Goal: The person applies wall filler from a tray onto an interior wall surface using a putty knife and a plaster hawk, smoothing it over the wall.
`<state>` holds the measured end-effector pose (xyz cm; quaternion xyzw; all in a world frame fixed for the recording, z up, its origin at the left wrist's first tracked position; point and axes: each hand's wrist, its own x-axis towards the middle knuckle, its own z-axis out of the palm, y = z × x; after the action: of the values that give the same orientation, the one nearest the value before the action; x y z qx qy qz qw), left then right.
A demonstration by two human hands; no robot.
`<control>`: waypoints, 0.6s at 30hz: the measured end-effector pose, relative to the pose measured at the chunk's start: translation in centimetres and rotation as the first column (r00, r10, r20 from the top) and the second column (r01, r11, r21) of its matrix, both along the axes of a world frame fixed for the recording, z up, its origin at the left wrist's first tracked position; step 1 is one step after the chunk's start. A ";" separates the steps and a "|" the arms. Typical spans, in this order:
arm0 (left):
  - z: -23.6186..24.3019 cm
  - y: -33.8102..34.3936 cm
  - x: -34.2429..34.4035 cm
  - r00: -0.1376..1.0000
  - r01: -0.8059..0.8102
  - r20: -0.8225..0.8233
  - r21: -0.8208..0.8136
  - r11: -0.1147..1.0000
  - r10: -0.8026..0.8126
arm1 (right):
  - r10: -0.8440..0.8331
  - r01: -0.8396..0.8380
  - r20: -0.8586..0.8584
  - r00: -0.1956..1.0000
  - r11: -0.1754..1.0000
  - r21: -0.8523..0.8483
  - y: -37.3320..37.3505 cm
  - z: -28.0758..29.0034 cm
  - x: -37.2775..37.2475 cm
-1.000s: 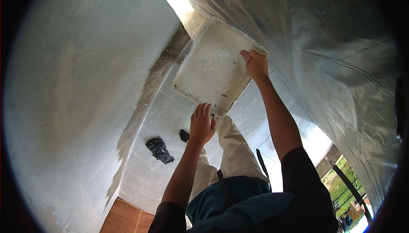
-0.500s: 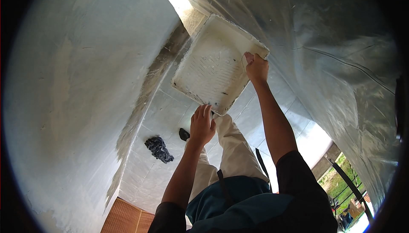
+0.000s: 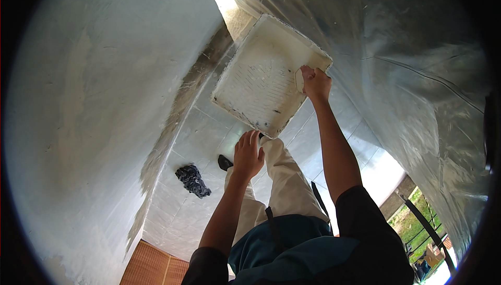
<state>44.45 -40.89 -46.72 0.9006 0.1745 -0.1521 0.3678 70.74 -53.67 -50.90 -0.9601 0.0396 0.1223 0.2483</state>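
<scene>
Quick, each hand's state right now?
Left hand: open, beside the tray; touching, can't tell.
Right hand: closed, holding the tray by its side.

Off-white tray with ribbed lines, cream trousers, black bundle

- Wears black short sleeves, loose, reaching down toward the elbows.
- Shows dark teal cloth across the belly, softly creased.
- Has dark straps hanging at the waist, narrow and flat.
- Wears loose cream trousers, wrinkled lengthwise.
- Shows a black shoe below, rounded in outline.
</scene>
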 end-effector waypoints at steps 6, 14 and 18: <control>0.0 0.6 -0.7 1.000 -0.010 0.000 0.023 1.000 0.010 | -0.032 0.032 0.013 0.999 0.999 0.007 0.0 0.4 0.6; -0.1 0.9 -1.2 1.000 -0.023 0.000 0.036 0.999 0.023 | -0.045 0.081 -0.188 0.981 0.979 0.189 2.2 2.7 0.2; -0.1 0.5 -0.9 0.999 -0.032 -0.002 0.026 0.999 0.032 | 0.104 -0.097 -0.069 0.992 0.990 0.101 1.0 -1.7 0.6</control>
<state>43.54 -40.35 -46.85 0.9022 0.1913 -0.1447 0.3584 71.38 -52.70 -52.56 -0.9424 -0.0055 0.1720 0.2867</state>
